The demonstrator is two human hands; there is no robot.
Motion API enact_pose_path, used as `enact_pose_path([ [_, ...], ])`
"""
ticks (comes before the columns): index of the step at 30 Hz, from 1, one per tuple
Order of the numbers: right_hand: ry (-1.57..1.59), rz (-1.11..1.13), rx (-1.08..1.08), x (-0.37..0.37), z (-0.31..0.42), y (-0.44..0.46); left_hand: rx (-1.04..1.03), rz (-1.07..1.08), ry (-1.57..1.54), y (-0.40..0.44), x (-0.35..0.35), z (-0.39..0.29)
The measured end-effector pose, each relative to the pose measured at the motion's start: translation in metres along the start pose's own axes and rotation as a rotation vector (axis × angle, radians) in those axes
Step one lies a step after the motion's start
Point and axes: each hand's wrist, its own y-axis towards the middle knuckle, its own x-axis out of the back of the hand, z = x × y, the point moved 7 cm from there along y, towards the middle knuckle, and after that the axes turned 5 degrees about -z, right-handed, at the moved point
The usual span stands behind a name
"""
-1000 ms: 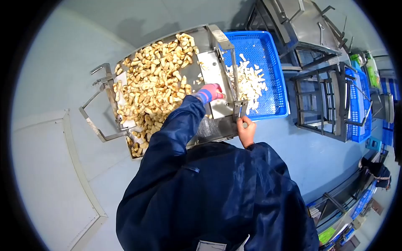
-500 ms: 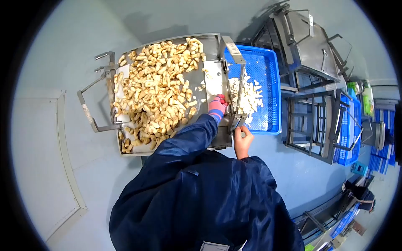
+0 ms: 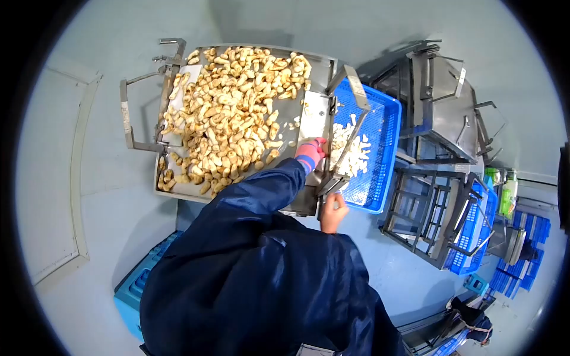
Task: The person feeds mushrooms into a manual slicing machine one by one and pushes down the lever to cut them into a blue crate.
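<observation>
My left hand [image 3: 310, 152], in a pink and blue glove, is closed over the white plate [image 3: 313, 115] at the right side of the metal tray [image 3: 285, 56]; anything in its fingers is too small to name. My bare right hand [image 3: 333, 212] is curled round a handle at the lower end of the metal cutter frame [image 3: 355, 89]. Many brown-and-cream mushroom-like pieces [image 3: 228, 118] cover the tray's left and middle. Beyond the frame, a blue basket [image 3: 389, 148] holds pale cut pieces [image 3: 356, 155].
Metal frames and a steel table [image 3: 448, 101] stand at the right, with blue crates [image 3: 472, 231] beside them. A teal stool [image 3: 133, 291] is at the lower left. Bent metal handles [image 3: 126, 113] stick out left of the tray.
The whole view has turned and shifted, bringing the teal stool into sight. My left hand remains over the white plate, and my right hand is still at the handle.
</observation>
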Motion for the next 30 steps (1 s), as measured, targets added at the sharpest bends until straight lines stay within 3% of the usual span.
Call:
enact_pose_path([
  [1,0.036,-0.003,0.070,-0.003,-0.025,-0.005,0.007,0.034,-0.034,0.005,0.000,-0.005],
  [2,0.026,0.080,-0.161,-0.009,-0.079,-0.011,0.010,0.071,-0.014,0.009,-0.002,-0.003],
  [3,0.048,0.056,-0.165,-0.008,-0.074,-0.009,0.021,0.056,0.033,0.008,0.000,-0.005],
  [5,0.044,-0.005,-0.128,0.004,0.003,0.006,0.040,0.034,0.063,0.011,0.000,-0.002],
  [6,0.026,-0.002,-0.218,0.005,0.011,0.011,-0.035,0.015,0.066,0.015,-0.002,0.001],
  [7,-0.045,0.031,-0.152,0.007,0.040,0.018,-0.109,-0.001,0.065,0.009,0.003,-0.013],
  [10,0.032,0.017,-0.009,-0.002,-0.031,-0.005,-0.033,0.032,0.012,0.009,-0.001,-0.007],
  [11,0.057,0.098,-0.179,-0.011,-0.084,-0.014,0.001,0.069,-0.034,0.014,-0.008,0.002],
  [13,0.062,0.040,-0.144,-0.006,-0.067,-0.008,-0.073,0.019,0.003,0.029,-0.013,0.010],
  [15,-0.059,-0.032,0.056,0.008,0.024,0.012,-0.119,-0.012,0.051,0.027,-0.018,0.025],
  [16,-0.075,-0.004,-0.058,0.010,0.040,0.016,-0.166,-0.048,0.023,0.008,-0.001,-0.010],
  [17,-0.089,0.028,-0.107,0.009,0.034,0.014,-0.126,-0.029,-0.082,0.015,-0.009,0.006],
  [19,-0.014,-0.024,0.054,0.002,-0.008,0.000,-0.043,0.046,0.137,0.009,-0.003,-0.014],
  [20,-0.019,0.019,-0.082,-0.003,-0.040,-0.008,-0.038,0.052,0.119,0.011,-0.005,-0.014],
  [23,0.009,-0.087,0.068,0.004,-0.006,0.001,-0.082,0.055,0.066,0.018,-0.010,-0.002],
  [25,-0.079,-0.016,-0.069,0.009,0.029,0.015,-0.188,0.036,0.014,0.023,-0.016,0.008],
  [26,-0.077,-0.022,-0.047,0.009,0.025,0.013,-0.013,0.038,-0.312,0.028,-0.026,0.027],
  [29,-0.043,-0.045,0.056,0.000,-0.023,-0.005,-0.048,-0.041,0.068,0.013,-0.010,-0.003],
  [30,-0.031,-0.003,-0.002,-0.003,-0.028,-0.007,-0.001,-0.027,0.027,0.016,-0.012,0.002],
])
